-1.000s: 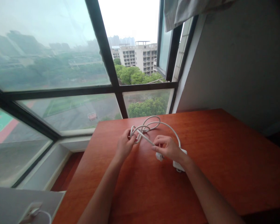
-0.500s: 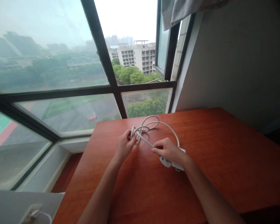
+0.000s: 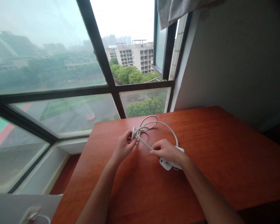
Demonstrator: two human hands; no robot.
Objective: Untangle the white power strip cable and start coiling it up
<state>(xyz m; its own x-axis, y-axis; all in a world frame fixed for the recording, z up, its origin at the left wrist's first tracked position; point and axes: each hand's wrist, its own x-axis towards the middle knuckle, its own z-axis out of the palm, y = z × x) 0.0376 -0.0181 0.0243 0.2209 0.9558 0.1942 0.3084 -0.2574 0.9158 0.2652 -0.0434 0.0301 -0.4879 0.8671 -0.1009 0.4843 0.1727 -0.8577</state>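
Note:
A white power cord (image 3: 145, 142) lies looped and tangled on the reddish-brown table (image 3: 212, 146). My left hand (image 3: 124, 145) is closed around the bunched loops at the cord's left side. My right hand (image 3: 166, 150) pinches a straight length of the same cord between thumb and fingers. Beneath and beside the right hand sits a white power strip (image 3: 180, 150), partly hidden by it; the cord curves round from behind into its far end. A white plug-like piece (image 3: 165, 164) shows below the right palm.
Behind the table stand dark-framed windows (image 3: 115, 89), one pane open beside a grey curtain (image 3: 175, 11). A plain wall (image 3: 228, 62) rises on the right. At lower left, a wall socket (image 3: 31, 215) holds a plug with a white cord.
Both hands keep their hold on the cord. The loops at my left hand have shifted slightly and look more bunched. The whole view has moved a little.

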